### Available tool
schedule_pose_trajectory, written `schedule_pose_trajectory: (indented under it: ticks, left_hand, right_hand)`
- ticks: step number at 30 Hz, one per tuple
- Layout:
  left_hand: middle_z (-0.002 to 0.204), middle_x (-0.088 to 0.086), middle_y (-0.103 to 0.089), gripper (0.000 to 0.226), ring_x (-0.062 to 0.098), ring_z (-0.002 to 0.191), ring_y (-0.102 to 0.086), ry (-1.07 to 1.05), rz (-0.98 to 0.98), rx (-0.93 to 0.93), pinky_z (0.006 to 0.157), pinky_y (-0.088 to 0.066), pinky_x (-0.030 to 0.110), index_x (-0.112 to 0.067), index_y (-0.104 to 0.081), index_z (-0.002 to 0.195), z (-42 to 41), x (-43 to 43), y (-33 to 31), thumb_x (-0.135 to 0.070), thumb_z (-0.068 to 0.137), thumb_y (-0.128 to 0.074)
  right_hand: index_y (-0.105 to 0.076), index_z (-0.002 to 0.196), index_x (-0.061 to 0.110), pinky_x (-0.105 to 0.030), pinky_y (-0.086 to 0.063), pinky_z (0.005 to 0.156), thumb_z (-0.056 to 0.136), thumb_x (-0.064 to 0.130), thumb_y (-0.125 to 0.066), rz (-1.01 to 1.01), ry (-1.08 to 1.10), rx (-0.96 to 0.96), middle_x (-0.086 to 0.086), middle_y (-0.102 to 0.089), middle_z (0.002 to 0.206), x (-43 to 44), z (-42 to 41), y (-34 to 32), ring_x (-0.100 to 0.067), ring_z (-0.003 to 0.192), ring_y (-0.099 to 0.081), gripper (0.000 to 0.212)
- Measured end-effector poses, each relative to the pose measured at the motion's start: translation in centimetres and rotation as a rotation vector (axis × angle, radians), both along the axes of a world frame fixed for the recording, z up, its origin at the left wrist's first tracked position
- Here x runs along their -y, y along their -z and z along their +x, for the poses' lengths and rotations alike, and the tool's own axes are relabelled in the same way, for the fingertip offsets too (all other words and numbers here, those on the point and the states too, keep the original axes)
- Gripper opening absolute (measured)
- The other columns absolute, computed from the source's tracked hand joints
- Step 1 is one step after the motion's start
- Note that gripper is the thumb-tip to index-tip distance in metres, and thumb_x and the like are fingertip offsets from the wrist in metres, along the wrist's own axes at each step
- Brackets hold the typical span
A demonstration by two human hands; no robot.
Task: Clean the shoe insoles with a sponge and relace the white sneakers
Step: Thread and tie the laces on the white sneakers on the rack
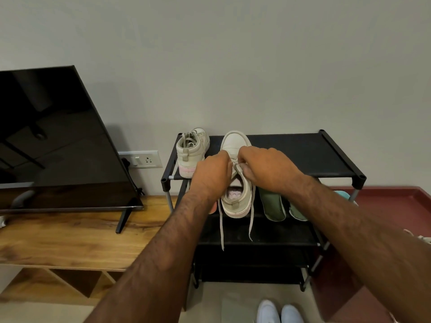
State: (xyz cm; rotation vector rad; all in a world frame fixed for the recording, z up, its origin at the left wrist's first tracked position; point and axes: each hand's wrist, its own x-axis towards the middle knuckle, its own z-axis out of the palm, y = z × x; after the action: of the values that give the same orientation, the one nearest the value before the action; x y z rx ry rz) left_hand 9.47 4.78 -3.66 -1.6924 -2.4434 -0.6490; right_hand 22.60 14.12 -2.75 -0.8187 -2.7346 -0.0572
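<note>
The white sneaker (234, 142) lay on the shoe rack (303, 155) top shelf beneath the left hand (211, 176) and right hand (268, 169), close together, each pinching its lace (221, 229)

near sneaker (235, 145): smooth off-white leather-look upper, matt, scuffed; sole edge rubbery, pinkish. second sneaker (192, 150): same finish. laces (221, 229): flat woven cloth, greyed. green insoles (272, 206): soft matt cloth face, paler edge. rack shelf (303, 155): black matt fabric. rack poles (169, 201): bare grey metal. corner joints (166, 183): black plastic. surface (70, 238): wood, visible grain, low sheen. TV screen (53, 141): glossy black, mirror-like. switch plate (142, 159): glossy white plastic. wall (233, 66): matt paint.
</note>
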Motion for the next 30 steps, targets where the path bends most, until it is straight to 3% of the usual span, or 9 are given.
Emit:
schedule_pose_trajectory:
  ticks: [4, 7, 10, 13, 19, 22, 26, 30]
  left_hand:
    - [0.090, 0.002, -0.059, 0.022, 0.021, 0.078, -0.051, 0.001, -0.010, -0.004, 0.071, -0.033, 0.034, -0.012, -0.054, 0.113, 0.3, -0.3, -0.3, -0.028, 0.109, -0.040]
    - [0.094, 0.005, -0.062, 0.022, 0.022, 0.080, -0.051, -0.002, -0.015, -0.001, 0.073, -0.034, 0.034, -0.011, -0.053, 0.113, 0.3, -0.3, -0.2, -0.028, 0.109, -0.040]
    - [0.099, 0.005, -0.067, 0.021, 0.021, 0.082, -0.054, 0.002, 0.013, 0.017, 0.073, -0.036, 0.034, -0.013, -0.056, 0.114, 0.1, 0.0, 0.2, -0.027, 0.109, -0.042]
    - [0.099, 0.005, -0.068, 0.022, 0.023, 0.088, -0.060, 0.011, 0.029, 0.045, 0.076, -0.045, 0.037, -0.014, -0.060, 0.114, 0.2, 0.5, 0.4, -0.028, 0.108, -0.044]
    - [0.097, 0.003, -0.069, 0.020, 0.021, 0.087, -0.062, 0.019, 0.044, 0.078, 0.075, -0.043, 0.034, -0.015, -0.064, 0.110, -0.1, 0.6, 0.7, -0.027, 0.107, -0.048]
    - [0.095, 0.003, -0.070, 0.020, 0.023, 0.089, -0.064, 0.027, 0.059, 0.092, 0.077, -0.049, 0.038, -0.015, -0.064, 0.109, -0.3, 0.7, 0.9, -0.024, 0.107, -0.046]
    - [0.106, 0.004, -0.070, 0.021, 0.026, 0.098, -0.063, 0.040, 0.046, 0.054, 0.086, -0.051, 0.043, -0.016, -0.063, 0.119, 0.0, 0.4, 0.5, -0.015, 0.102, -0.051]
    - [0.106, 0.002, -0.062, 0.025, 0.027, 0.099, -0.062, 0.041, 0.017, -0.039, 0.080, -0.046, 0.035, -0.022, -0.069, 0.117, -0.2, -0.5, 0.6, -0.014, 0.098, -0.055]
  right_hand:
    - [-0.047, 0.104, 0.018, -0.042, -0.047, 0.062, 0.103, 0.030, -0.040, -0.123, 0.016, -0.118, 0.003, -0.059, 0.076, -0.4, 0.2, 0.0, -0.022, 0.065, -0.059, 0.013]
    - [-0.051, 0.107, 0.022, -0.038, -0.041, 0.073, 0.105, 0.029, -0.040, -0.234, 0.088, -0.218, 0.007, -0.064, 0.083, -0.8, 0.3, 0.5, -0.016, 0.073, -0.061, 0.013]
    - [-0.063, 0.109, 0.031, -0.034, -0.051, 0.083, 0.107, 0.026, -0.043, -0.390, 0.105, -0.280, 0.016, -0.071, 0.099, -1.3, 0.8, 0.1, -0.009, 0.090, -0.068, 0.021]
    - [-0.072, 0.115, 0.036, -0.031, -0.050, 0.090, 0.106, 0.026, -0.049, -0.313, 0.043, -0.117, 0.017, -0.071, 0.111, -1.0, 0.8, -0.7, -0.009, 0.101, -0.065, 0.026]
    - [-0.068, 0.117, 0.034, -0.043, -0.057, 0.083, 0.102, 0.028, -0.051, -0.067, 0.050, 0.071, 0.002, -0.071, 0.110, 0.0, -0.8, -1.0, -0.022, 0.094, -0.066, 0.023]
    - [-0.061, 0.111, 0.023, -0.044, -0.057, 0.077, 0.101, 0.031, -0.047, -0.040, 0.070, 0.062, -0.001, -0.068, 0.097, 0.3, -0.9, -0.9, -0.022, 0.083, -0.063, 0.019]
    - [-0.051, 0.105, 0.018, -0.042, -0.051, 0.068, 0.099, 0.028, -0.045, -0.151, 0.085, -0.051, -0.001, -0.063, 0.084, 0.5, -0.4, -0.8, -0.023, 0.072, -0.059, 0.012]
    - [-0.054, 0.105, 0.023, -0.038, -0.043, 0.077, 0.101, 0.027, -0.046, -0.254, 0.101, -0.143, 0.008, -0.062, 0.086, 0.6, 0.5, -0.2, -0.019, 0.079, -0.060, 0.010]
